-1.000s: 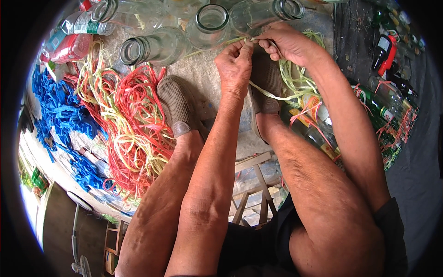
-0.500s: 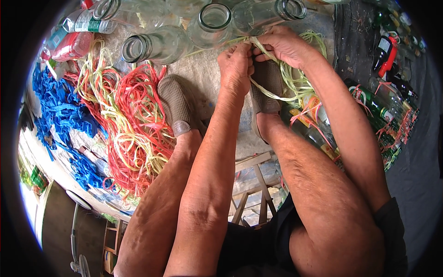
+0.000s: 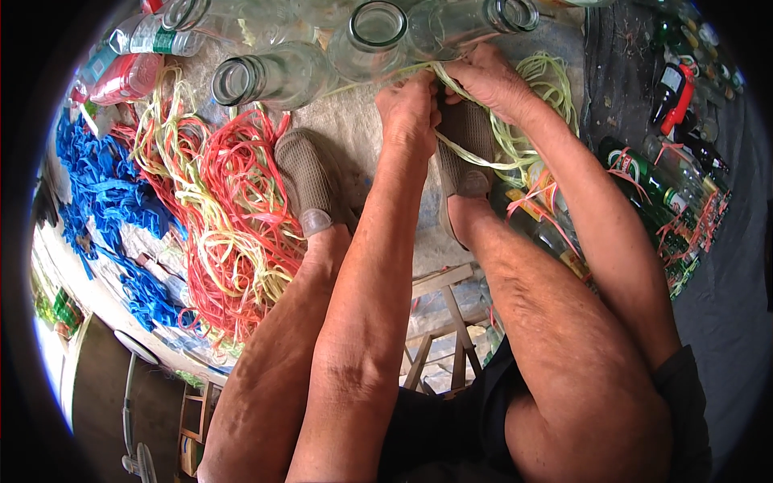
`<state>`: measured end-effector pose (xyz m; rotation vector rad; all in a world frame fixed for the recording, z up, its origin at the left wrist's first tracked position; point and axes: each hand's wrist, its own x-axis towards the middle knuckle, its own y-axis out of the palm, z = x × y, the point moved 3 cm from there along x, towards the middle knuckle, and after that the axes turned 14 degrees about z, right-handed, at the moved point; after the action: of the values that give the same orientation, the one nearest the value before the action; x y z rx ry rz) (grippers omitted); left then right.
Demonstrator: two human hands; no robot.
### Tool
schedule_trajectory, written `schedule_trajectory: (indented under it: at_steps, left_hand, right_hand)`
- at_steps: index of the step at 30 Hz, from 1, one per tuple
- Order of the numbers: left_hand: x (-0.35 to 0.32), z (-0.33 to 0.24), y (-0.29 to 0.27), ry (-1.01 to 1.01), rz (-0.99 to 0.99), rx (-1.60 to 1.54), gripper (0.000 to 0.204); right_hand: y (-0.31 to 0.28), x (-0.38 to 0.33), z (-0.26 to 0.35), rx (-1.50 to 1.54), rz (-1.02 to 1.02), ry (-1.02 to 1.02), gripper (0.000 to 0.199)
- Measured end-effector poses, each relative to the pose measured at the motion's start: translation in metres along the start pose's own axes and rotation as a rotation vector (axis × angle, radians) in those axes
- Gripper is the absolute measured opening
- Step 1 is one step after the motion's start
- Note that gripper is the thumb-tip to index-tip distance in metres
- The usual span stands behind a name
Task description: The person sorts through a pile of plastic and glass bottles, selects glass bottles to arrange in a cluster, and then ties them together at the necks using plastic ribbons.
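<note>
My left hand (image 3: pixel 407 106) is closed in a pinch on pale green plastic twine (image 3: pixel 475 154), just in front of the glass jars. Close beside it, my right hand (image 3: pixel 493 82) bends its fingers round the same twine, its fingertips partly hidden. From the hands the twine loops down over my right shoe and gathers in a loose bundle under my right wrist. One thin strand runs left along the near side of the clear glass jars (image 3: pixel 296 76), which lie or lean together with their mouths toward me. A middle jar (image 3: pixel 377 50) stands closest to my hands.
A tangle of red and pale yellow-green twine (image 3: pixel 241 201) lies left of my left shoe (image 3: pixel 310 173), beside blue strips (image 3: pixel 105 189). Plastic bottles (image 3: pixel 157 40) lie at the far left. Tied bundles of glass bottles (image 3: pixel 668 193) rest on dark cloth at the right.
Both hands have shifted slightly, the left one a little to the left. The twine between them and over my right shoe has moved a little.
</note>
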<state>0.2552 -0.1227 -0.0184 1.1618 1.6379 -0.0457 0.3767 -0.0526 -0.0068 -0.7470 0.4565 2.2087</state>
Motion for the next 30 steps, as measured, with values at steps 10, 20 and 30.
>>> schedule_trajectory:
  at_steps: [10,20,30]
  left_hand:
    - [0.001,-0.002,0.002,-0.047,-0.094,0.004,0.02]
    - [0.015,-0.001,-0.009,-0.198,-0.031,-0.05,0.022]
    - [0.016,0.0,-0.009,-0.232,0.024,-0.064,0.024]
  right_hand:
    - [-0.013,0.003,-0.005,0.046,0.079,-0.054,0.025]
    - [-0.017,0.001,-0.01,0.247,0.262,0.063,0.03]
    - [-0.021,0.007,-0.012,0.22,0.258,0.09,0.029]
